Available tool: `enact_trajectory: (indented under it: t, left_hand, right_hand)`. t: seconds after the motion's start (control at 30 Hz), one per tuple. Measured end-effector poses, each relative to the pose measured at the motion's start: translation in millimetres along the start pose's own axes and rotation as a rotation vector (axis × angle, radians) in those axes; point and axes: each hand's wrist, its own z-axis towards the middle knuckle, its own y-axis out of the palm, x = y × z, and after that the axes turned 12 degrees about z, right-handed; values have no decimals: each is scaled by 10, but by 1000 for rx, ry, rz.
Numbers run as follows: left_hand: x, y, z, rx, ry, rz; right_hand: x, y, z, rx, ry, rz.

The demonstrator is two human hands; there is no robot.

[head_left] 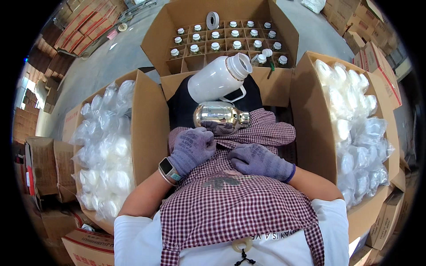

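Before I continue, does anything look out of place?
A ring-shaped roll stands at the back of the divided carton, odd among white-capped bottles. A dark patch on the apron may be a stain.

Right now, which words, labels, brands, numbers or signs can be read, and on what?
White shirt: dark lettering, partly legible; wording withheld.
Gloved left hand and right hand: dark print on the backs, too blurred to read fully.
Lower-left carton: red lettering, partly legible; wording withheld.
Upper-left cartons: red markings, too small to read.
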Motion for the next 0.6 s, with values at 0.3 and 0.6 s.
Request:
enact_trajectory:
  t: [0.3, 0.6]
  left_hand:
    - [36, -5, -151, 217, 54, -84]
    - [20, 198, -249, 203, 47, -299]
  right_hand:
    - [31, 328, 568, -62, 267, 354]
    - [31, 327, 803, -289, 364, -382]
